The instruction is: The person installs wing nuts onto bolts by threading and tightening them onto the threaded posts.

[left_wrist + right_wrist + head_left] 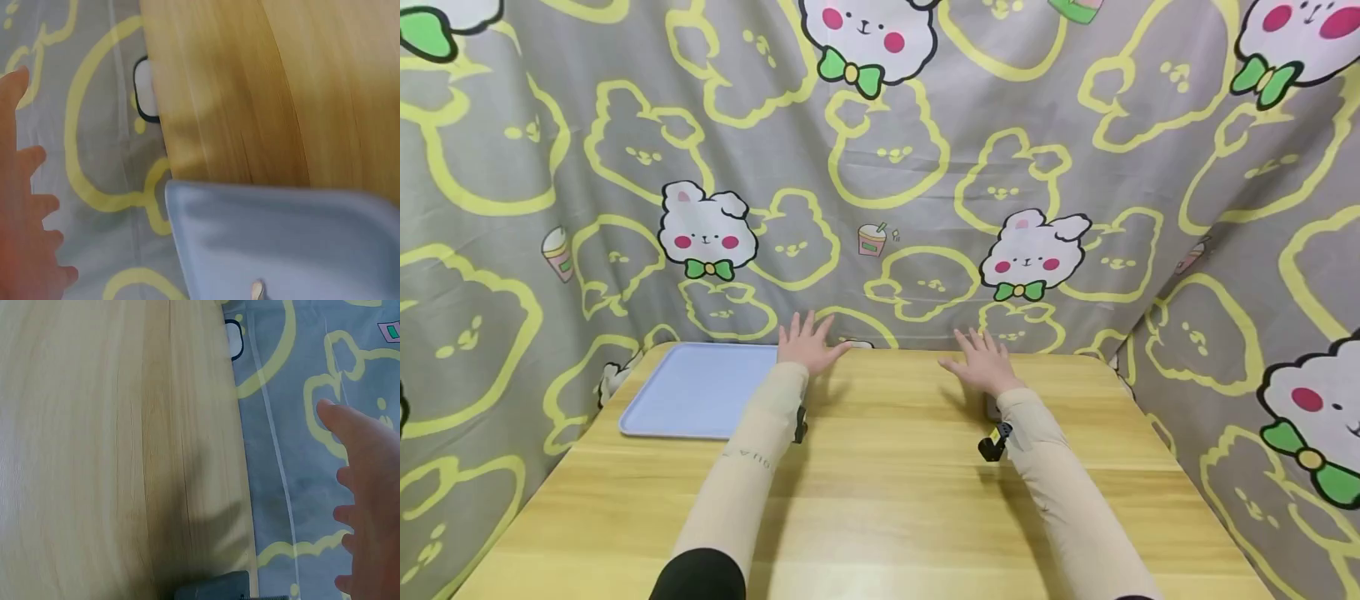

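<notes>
My left hand is held out over the far edge of the table, fingers straight and spread, with nothing in it. Just left of it lies a light blue tray, partly covered by the left forearm. A small pale object shows on the tray at the bottom of the left wrist view; its kind is unclear. My right hand reaches toward the far edge too, fingers spread and holding nothing. Beneath the right wrist is a dark grey object, mostly hidden, its kind not clear.
The wooden table spreads out below both arms. A grey curtain with yellow outlines and white rabbit faces hangs behind it and along both sides. Black wrist cameras are strapped to the cream sleeves.
</notes>
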